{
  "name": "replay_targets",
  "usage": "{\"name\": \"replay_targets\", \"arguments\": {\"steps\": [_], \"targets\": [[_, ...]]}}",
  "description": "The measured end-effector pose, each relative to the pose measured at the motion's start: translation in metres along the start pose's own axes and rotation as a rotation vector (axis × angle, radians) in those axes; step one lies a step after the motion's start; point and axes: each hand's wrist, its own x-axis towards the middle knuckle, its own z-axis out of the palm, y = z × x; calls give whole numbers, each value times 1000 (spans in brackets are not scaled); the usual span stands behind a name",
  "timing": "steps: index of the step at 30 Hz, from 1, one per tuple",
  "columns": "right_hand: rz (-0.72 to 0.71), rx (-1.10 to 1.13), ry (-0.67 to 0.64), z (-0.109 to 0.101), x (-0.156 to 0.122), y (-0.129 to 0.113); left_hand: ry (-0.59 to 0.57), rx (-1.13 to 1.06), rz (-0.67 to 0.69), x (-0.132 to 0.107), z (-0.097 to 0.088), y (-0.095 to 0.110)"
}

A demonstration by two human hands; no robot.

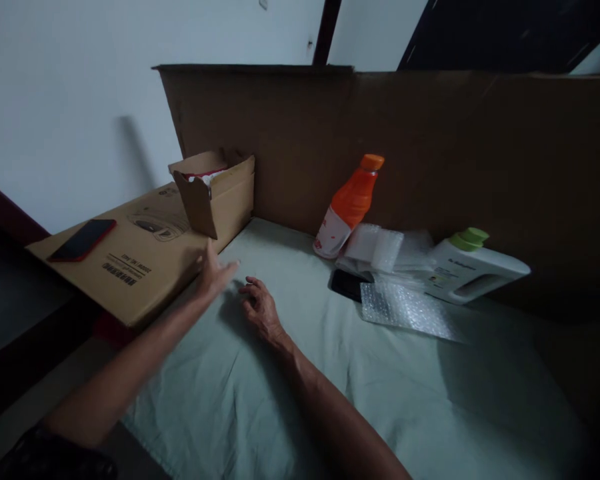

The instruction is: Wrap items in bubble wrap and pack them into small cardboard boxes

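My left hand (214, 272) is slightly blurred, with thumb and a finger stretched apart and nothing in it. It hovers by the right edge of a flat brown cardboard box (145, 293), just in front of a small open carton (233, 200). Over the pale green cloth (300, 373) is my right hand (261, 310), its fingers loosely bent and apart, holding nothing that I can see. Whether it touches the cloth, I cannot tell. Inside the small carton something red and white shows.
An orange bottle (354, 200) leans against a tall cardboard panel (290, 127). To its right lie bubble wrap (405, 310), a black flat object (347, 285) and a white jug with a green cap (473, 267). A dark phone (84, 240) rests on the flat box.
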Motion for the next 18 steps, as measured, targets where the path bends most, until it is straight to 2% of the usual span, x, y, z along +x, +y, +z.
{"name": "replay_targets", "arguments": {"steps": [2, 4, 6, 8, 10, 13, 16, 18], "targets": [[1, 6, 12, 0, 2, 0, -161, -29, -16, -59, 1, -10], [15, 2, 26, 1, 5, -3, -218, -40, 34, -112, -1, -15], [39, -5, 31, 2, 8, -10, -233, -51, 25, -151, -4, -16], [64, -14, 19, 3, 6, -21, -250, -33, 12, -174, -9, -13], [82, -20, -15, 3, -3, -34, -258, 4, 24, -185, -13, -12], [97, -19, -81, -5, -26, -45, -253, 35, 82, -185, -18, -18], [67, 23, -188, -29, -64, -47, -285, 100, 98, -176, -19, -28], [57, 74, -249, -54, -104, -48, -316, 189, 86, -173, -19, -32]]}}
